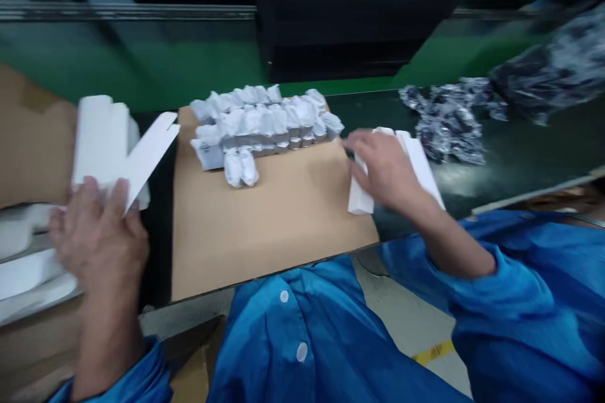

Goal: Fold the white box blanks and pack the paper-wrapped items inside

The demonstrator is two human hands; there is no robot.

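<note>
Just ahead of your blue cloth jacket with white buttons runs the front edge of a flat brown cardboard sheet, whose broad near half leaves room between your hands. Past its left edge, across a dark gap, your left hand lies on the near ends of some long white cartons, fingers slightly apart; whether they grip, you can't tell. Your blurred right hand arches over narrow white box pieces at the sheet's right edge, thumb and fingers parted. Both groups look smooth, plain and straight-sided, and a slim white strip slants off the left one. Farther on, small white-wrapped bundles crowd the sheet's far side, left of crumpled clear plastic, with a black bin behind.
</note>
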